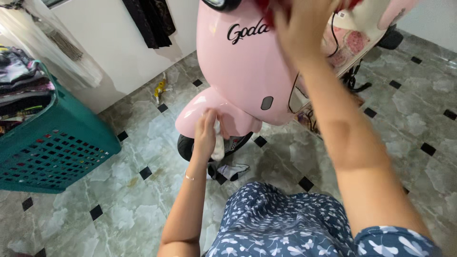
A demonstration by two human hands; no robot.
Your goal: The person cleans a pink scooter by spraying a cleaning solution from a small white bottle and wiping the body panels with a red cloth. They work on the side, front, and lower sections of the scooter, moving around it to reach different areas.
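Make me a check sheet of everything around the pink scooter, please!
Surface: marble-look floor with small black squares.
Job's things: pink scooter; white cloth pressed to its front fender.
Clutter: dark rag on the floor by the wheel; small yellow thing by the wall.
Hands: left hand holds the cloth; right hand up on the scooter's top.
Cables: black cable at the scooter's side.
Surroundings: teal basket of clothes; dark clothes hanging on the wall.

One scooter (243, 71), one basket (57, 147), two hands (205, 133).
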